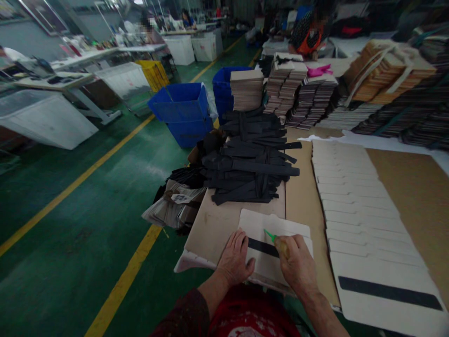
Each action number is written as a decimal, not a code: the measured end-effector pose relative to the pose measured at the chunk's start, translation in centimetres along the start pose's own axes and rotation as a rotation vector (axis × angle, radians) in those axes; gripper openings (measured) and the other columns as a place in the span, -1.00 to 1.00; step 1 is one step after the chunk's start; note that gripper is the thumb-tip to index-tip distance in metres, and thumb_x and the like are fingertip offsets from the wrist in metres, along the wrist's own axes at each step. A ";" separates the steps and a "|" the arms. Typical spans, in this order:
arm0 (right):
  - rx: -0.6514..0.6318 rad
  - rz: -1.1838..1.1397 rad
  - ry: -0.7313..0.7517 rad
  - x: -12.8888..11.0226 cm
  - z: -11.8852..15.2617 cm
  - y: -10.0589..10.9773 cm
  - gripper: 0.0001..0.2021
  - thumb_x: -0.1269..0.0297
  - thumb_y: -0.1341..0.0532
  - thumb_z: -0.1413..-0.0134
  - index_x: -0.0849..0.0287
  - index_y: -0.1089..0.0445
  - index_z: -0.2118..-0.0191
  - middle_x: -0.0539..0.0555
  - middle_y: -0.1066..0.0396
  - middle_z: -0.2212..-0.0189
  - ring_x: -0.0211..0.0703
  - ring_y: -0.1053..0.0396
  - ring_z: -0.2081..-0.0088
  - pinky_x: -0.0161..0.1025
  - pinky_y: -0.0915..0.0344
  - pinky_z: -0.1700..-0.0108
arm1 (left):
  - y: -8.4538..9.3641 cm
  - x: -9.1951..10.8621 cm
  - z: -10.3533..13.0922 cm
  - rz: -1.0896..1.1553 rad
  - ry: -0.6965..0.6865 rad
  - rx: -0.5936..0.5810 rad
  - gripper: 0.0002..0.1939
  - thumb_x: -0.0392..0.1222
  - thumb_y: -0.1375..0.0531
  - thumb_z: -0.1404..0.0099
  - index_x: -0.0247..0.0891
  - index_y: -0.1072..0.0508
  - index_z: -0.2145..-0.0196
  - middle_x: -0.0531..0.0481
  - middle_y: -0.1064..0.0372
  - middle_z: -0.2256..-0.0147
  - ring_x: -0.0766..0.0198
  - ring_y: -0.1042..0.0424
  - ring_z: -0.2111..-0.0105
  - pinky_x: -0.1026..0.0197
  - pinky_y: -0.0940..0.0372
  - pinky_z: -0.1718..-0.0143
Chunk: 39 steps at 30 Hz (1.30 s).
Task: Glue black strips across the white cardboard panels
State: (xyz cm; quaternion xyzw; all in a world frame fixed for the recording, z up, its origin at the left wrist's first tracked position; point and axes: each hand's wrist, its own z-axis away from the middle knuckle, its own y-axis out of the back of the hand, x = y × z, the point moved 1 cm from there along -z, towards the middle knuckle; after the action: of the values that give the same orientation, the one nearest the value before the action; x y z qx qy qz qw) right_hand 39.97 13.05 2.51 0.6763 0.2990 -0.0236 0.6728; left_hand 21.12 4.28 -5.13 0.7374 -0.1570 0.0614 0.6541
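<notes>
Board (266, 266) on the near table (206, 234): we judge its dark strip (263, 247) could skew if our left hand (235, 257) slips, or the green-tipped bottle (272, 238) could blot it if squeezed hard. The board lies beneath our left hand, flat, thumb apart, and our right hand (298, 262), curled round the bottle.

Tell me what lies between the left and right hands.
In the head view, a black strip on the pale panel lies between the left hand and the right hand; the right hand's green-tipped applicator also juts in.
</notes>
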 end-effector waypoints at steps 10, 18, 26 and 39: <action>0.005 0.009 0.042 0.2 -0.6 -0.1 -0.86 0.29 -0.09 -0.22 0.08 -0.36 0.17 0.08 -0.30 0.26 -0.10 -0.30 0.23 -0.23 -0.22 0.27 | 0.1 0.0 0.0 0.009 0.005 -0.008 -0.31 -0.08 -0.15 -0.20 -0.53 -0.18 -0.21 -0.47 -0.09 -0.22 -0.22 0.06 -0.31 -0.26 -0.05 -0.26; 0.024 -0.005 0.022 1.1 0.1 0.6 -0.85 0.22 -0.08 -0.24 0.09 -0.36 0.18 0.10 -0.30 0.26 -0.10 -0.29 0.27 -0.20 -0.23 0.27 | 0.2 0.1 0.0 0.000 0.013 -0.011 -0.32 -0.09 -0.14 -0.19 -0.49 -0.18 -0.21 -0.45 -0.11 -0.20 -0.22 0.02 -0.30 -0.28 -0.08 -0.24; 0.064 -0.372 -0.100 -0.3 -0.5 -1.5 -0.82 0.13 -0.16 -0.18 0.10 -0.36 0.19 0.07 -0.32 0.24 -0.11 -0.32 0.20 -0.18 -0.28 0.17 | -0.1 0.0 0.0 -0.025 -0.013 0.001 -0.32 -0.10 -0.16 -0.18 -0.54 -0.20 -0.19 -0.48 -0.10 -0.20 -0.24 0.01 -0.29 -0.27 -0.10 -0.23; 0.162 -0.402 -0.089 0.4 -2.9 -2.9 -0.80 0.17 -0.18 -0.13 0.11 -0.33 0.15 0.07 -0.27 0.23 -0.09 -0.29 0.18 -0.13 -0.29 0.12 | 0.2 0.0 -0.1 -0.008 0.004 -0.016 -0.31 -0.12 -0.15 -0.16 -0.53 -0.20 -0.19 -0.47 -0.12 -0.19 -0.24 -0.01 -0.28 -0.30 -0.10 -0.22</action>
State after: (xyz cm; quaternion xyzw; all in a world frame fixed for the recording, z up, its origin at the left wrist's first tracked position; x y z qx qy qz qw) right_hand 37.98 15.69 0.01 0.6531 0.3952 -0.2110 0.6105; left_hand 21.08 4.32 -4.97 0.7324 -0.1533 0.0592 0.6607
